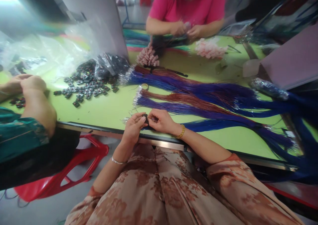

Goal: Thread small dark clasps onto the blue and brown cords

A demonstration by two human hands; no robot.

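My left hand [134, 128] pinches a small black connector [145, 119] between thumb and fingers, just over the table's front edge. My right hand [162, 120] meets it from the right, its fingers closed against the connector; whatever lies in their grip is too small to make out. Beside and behind my hands stretch bundles of long thin wires: brown wires [171, 97], purple wires [164, 106] and blue wires [211, 125]. Their left ends carry shiny silvery tips [137, 96].
Many loose black connectors [86, 84] lie heaped at the left, near clear plastic bags [62, 52]. A co-worker's hands [32, 82] rest at the far left. Opposite, a person in pink [186, 9] works beside pale pink pieces [148, 56]. A tape roll [144, 86] touches the wires.
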